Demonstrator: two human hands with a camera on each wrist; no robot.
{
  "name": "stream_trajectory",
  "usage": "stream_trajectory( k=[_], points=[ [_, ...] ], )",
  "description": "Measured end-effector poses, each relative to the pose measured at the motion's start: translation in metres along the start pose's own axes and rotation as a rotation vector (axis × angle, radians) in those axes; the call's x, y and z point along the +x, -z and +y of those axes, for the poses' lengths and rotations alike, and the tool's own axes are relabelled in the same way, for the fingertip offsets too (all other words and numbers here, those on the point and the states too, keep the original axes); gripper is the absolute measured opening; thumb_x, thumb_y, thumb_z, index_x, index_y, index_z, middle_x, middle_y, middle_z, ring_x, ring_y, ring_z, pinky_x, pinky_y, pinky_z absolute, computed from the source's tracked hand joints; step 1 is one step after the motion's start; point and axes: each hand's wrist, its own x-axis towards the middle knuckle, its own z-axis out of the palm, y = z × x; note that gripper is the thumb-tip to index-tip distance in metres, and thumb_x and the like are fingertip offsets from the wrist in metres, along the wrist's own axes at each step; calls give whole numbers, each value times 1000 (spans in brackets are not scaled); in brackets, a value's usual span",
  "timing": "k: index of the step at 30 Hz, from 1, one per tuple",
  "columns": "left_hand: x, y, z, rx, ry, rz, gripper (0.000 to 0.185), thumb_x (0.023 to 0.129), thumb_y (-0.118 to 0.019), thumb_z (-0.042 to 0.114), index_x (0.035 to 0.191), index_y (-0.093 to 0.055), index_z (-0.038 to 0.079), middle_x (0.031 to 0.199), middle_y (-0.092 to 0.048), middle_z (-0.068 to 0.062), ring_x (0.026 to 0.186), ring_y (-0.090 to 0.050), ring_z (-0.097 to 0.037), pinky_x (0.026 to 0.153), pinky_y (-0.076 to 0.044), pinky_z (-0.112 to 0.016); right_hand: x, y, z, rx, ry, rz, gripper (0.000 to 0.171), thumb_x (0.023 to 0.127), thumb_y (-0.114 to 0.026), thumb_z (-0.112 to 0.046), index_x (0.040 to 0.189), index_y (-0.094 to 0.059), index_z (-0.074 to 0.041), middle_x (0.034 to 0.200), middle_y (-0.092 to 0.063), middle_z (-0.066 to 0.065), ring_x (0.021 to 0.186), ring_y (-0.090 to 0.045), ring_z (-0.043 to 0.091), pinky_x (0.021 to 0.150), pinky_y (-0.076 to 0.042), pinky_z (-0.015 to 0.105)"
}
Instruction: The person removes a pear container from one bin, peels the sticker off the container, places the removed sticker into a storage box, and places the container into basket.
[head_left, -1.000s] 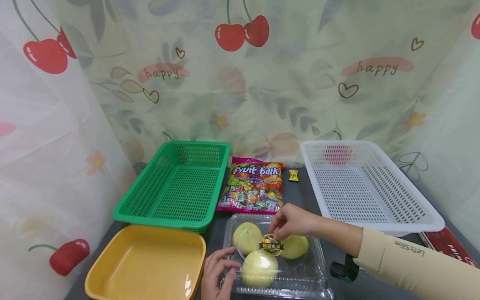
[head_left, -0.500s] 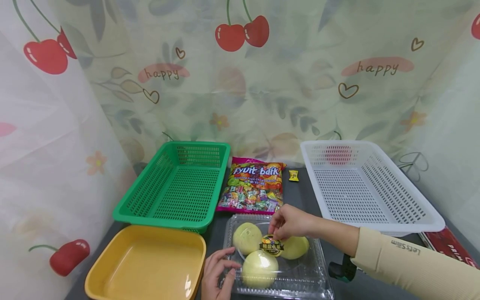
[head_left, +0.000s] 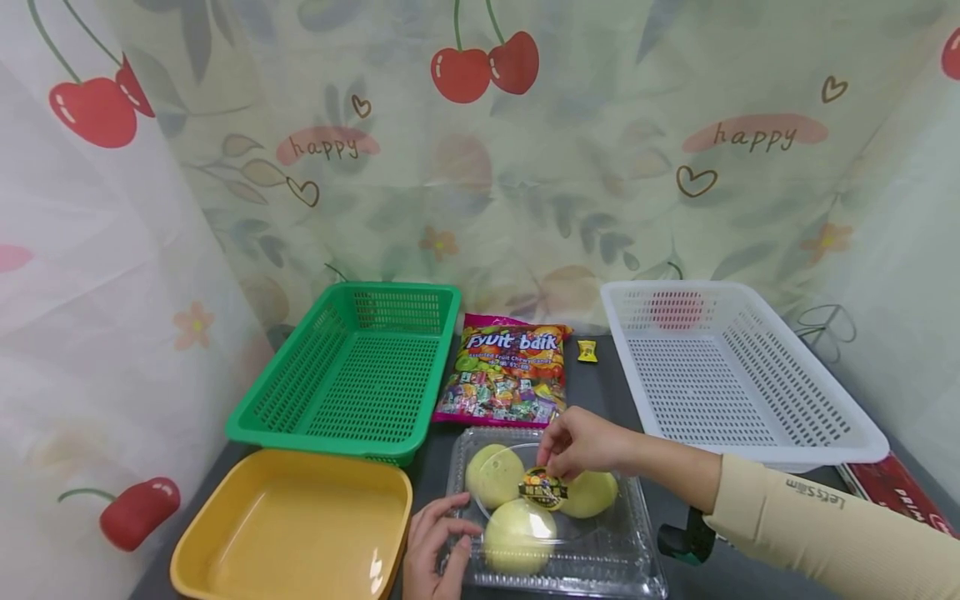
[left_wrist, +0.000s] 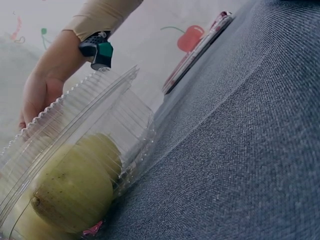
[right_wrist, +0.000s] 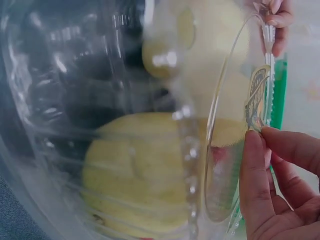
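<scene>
Three round, pale yellow-green fruits [head_left: 519, 540] lie inside a clear plastic clamshell box [head_left: 600, 560] with its lid down. On top of the lid is a black and gold sticker [head_left: 545, 492]. My right hand [head_left: 581, 443] pinches the sticker's far edge between thumb and index finger, as the right wrist view shows up close at the fingertips [right_wrist: 256, 135]. At the box's left edge my left hand [head_left: 437, 546] rests with relaxed, spread fingers touching the rim. The left wrist view shows the box's clear side wall with the fruits [left_wrist: 75, 190] behind it.
A yellow basin [head_left: 292, 525] stands left of the box, with a green basket [head_left: 367, 379] behind it. Beyond the box lie a candy bag [head_left: 510, 371] and one yellow wrapped candy [head_left: 587, 351]. A white basket [head_left: 705, 392] partly overlaps a red box [head_left: 900, 496] at right.
Both hands stay nearly in place. The sticker looks slightly more tilted under my right fingertips than before.
</scene>
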Motion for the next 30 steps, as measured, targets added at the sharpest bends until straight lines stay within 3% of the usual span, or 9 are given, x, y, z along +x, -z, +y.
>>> stream_trajectory(
  k=[5, 11, 17, 26, 30],
  points=[
    [0, 0, -2, 3, -17, 8, 29, 77, -64, 0, 72, -64, 29, 108, -63, 13, 107, -49, -5, 92, -39, -30, 0, 0, 0, 20, 3, 3, 7, 78, -61, 5, 84, -66, 4, 73, -65, 6, 64, -59, 11, 62, -56, 29],
    [0, 0, 2, -6, 33, -8, 28, 78, -64, 2, 72, -64, 30, 108, -62, 17, 109, -48, -3, 94, -40, -32, -1, 3, -1, 58, -2, -11, 8, 79, -61, 5, 84, -66, 6, 74, -64, 6, 64, -59, 12, 63, -56, 29],
    [0, 0, 2, 1, 41, -8, 30, 78, -64, 2, 71, -63, 31, 108, -62, 17, 109, -48, -3, 95, -39, -33, -4, 6, -5, 55, 24, -39, 8, 80, -62, 4, 86, -66, 6, 78, -67, 8, 67, -61, 12, 65, -57, 30],
    [0, -1, -5, 1, -83, 24, 32, 75, -64, -2, 74, -64, 30, 107, -64, 12, 106, -50, -6, 91, -39, -27, -8, 9, -12, 46, 42, -59, 8, 80, -63, 3, 86, -67, 6, 81, -67, 9, 70, -61, 13, 67, -57, 32],
    [0, -1, -5, -2, -104, 29, 33, 75, -65, -2, 74, -64, 31, 107, -64, 12, 106, -49, -5, 90, -38, -26, -7, 15, -14, 65, 37, -53, 9, 82, -63, 1, 88, -67, 6, 82, -68, 8, 71, -62, 13, 69, -57, 32]
  ],
)
